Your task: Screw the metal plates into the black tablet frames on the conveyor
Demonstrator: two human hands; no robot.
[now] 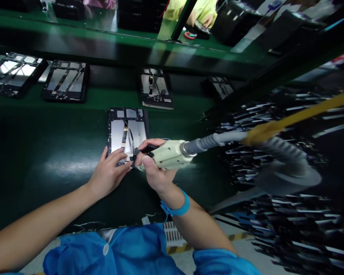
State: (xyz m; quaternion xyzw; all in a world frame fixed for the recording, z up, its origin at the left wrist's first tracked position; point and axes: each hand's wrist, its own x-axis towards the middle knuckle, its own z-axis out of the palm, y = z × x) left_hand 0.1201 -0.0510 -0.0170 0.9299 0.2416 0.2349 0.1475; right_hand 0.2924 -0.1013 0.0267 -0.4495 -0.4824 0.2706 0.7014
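We see an open tablet chassis (pixel 127 131) lying flat on the green bench, silver inside, black-framed. A pale electric screwdriver (pixel 169 154) lies nearly level, tip at nine o'clock touching the chassis's lower edge.

The electric screwdriver (pixel 167 154) was pale cream-green with a grey hose (pixel 218 140) behind it, and a mustard-yellow cable (pixel 298 116) ran off beyond the hose. Just left of the screwdriver, the opened tablet frame (pixel 127 131) was black around silver plates. The bench surface (pixel 46 152) under that frame was dark glossy green. Below the screwdriver, the wrist strap (pixel 177 208) was bright blue, and the smock (pixel 132 252) nearer the camera was blue with a white button. Far above the screwdriver, a co-worker's garment (pixel 200 9) was yellow-green.
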